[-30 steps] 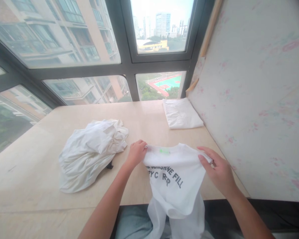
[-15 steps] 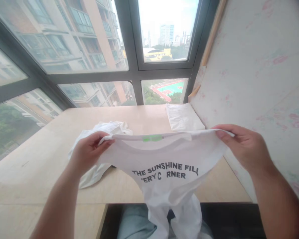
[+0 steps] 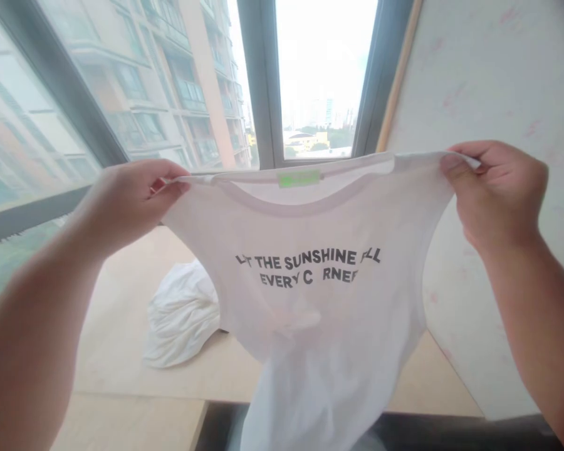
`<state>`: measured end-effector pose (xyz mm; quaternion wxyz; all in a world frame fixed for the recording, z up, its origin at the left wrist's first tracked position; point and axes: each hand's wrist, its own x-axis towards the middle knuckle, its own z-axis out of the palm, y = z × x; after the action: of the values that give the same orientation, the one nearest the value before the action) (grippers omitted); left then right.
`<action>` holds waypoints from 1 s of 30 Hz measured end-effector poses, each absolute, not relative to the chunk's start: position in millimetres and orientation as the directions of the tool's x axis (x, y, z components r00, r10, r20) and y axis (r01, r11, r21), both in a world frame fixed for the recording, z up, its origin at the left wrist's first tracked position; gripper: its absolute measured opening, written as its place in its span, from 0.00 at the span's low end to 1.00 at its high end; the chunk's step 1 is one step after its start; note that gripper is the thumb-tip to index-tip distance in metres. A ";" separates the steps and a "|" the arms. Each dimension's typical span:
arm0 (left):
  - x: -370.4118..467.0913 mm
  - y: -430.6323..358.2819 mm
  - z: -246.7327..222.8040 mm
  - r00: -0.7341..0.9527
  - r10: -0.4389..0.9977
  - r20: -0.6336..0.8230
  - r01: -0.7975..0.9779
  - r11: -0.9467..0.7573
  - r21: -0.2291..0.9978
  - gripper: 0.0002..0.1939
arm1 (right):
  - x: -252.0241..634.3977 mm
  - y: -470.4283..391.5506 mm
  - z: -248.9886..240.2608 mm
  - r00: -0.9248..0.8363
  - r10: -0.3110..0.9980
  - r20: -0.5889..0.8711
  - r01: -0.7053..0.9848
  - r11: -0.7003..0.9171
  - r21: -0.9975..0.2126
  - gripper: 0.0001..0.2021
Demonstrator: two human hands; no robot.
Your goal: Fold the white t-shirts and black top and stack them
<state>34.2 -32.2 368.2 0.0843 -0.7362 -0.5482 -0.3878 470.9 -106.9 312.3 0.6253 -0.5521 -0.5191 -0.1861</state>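
Observation:
A white sleeveless shirt [image 3: 319, 232] with dark lettering hangs stretched between my two hands, its front facing me. My left hand [image 3: 138, 191] pinches one shoulder of it, and my right hand [image 3: 498, 185] pinches the other. Inside the neckline shows a green label [image 3: 299, 180]. The shirt's lower part narrows into folds and runs out of the bottom of the view. Behind its left side, a crumpled white cloth [image 3: 183, 316] lies on the pale wooden surface [image 3: 117, 357].
A window with a grey frame [image 3: 263, 88] stands behind the shirt, with buildings outside. On the right rises a wall [image 3: 474, 81] with faint flower patterns. A dark gap [image 3: 220, 426] lies below the wooden surface's front edge.
Both hands have risen and moved farther apart, lifting and spreading the shirt. The view has tilted up. The folded white cloth at the back is now hidden behind the shirt.

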 end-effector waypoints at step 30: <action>103.7 50.1 88.5 0.365 0.871 0.327 0.834 -0.462 0.300 0.15 | 428.6 -16.4 113.8 0.217 0.900 0.378 0.787 0.068 -0.613 0.15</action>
<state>103.7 50.1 88.5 -0.0414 -0.8252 -0.5168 -0.2242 428.6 -16.4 113.8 0.3846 -0.6786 -0.6214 0.0736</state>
